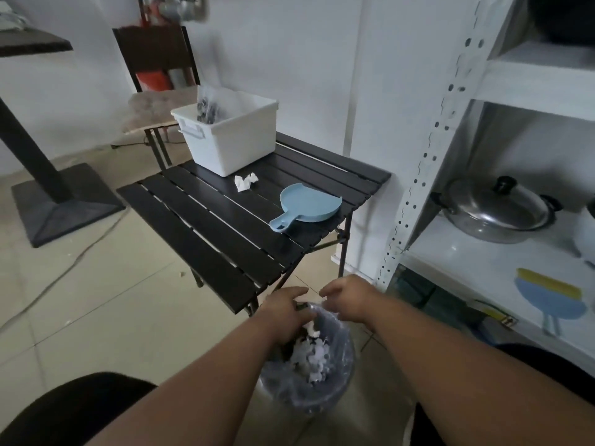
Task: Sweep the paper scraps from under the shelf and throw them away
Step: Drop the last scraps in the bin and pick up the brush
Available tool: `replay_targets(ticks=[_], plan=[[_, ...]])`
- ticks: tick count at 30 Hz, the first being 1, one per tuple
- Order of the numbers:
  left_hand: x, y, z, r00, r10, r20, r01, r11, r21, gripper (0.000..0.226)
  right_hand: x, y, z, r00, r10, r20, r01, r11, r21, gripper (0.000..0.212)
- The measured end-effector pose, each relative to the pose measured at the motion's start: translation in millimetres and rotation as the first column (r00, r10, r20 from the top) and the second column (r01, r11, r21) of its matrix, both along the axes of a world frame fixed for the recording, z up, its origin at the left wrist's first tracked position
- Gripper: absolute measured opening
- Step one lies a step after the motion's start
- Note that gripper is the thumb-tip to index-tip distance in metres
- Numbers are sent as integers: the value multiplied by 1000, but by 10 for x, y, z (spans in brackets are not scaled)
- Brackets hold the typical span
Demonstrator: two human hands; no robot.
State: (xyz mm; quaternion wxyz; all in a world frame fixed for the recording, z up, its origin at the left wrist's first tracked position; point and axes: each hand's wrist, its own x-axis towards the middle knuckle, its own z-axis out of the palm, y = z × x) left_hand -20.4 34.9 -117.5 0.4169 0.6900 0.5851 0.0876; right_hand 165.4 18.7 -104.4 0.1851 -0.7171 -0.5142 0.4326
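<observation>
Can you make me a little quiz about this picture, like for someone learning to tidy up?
1. True or false: the blue dustpan lies on the black table.
2. Where are most of the paper scraps? A) white tub B) lined bin C) pot
3. Fill in: a crumpled paper lies on the table between the white tub and the ____.

Key:
1. True.
2. B, the bin, where the left hand and right hand are.
3. Dustpan.
</observation>
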Motion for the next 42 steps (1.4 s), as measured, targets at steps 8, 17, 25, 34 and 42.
replay_targets(ticks=[8, 17, 25, 34, 42], plan=[[494, -148, 513, 979, -8, 206, -3, 999, 50, 44, 609, -360, 634, 941, -230, -248, 281, 941, 191, 12], [2282, -691, 511, 902, -36, 431, 115, 981, -158, 33, 2098, -1475, 650, 780, -626, -4, 561, 696, 448, 11], [3599, -1006, 126, 889, -85, 451, 229, 934, -275, 63, 2925, -1585, 395, 578, -803, 145, 745, 592, 307, 37], [4166, -943, -177, 876, 117, 467, 90, 913, -398, 36, 2917, -1176, 47, 560, -789, 254, 785, 603, 143, 27], [4012, -864, -308, 816, 330, 475, -69, 870, -488, 28, 2774, -1117, 43, 532, -817, 223, 821, 562, 99, 32]])
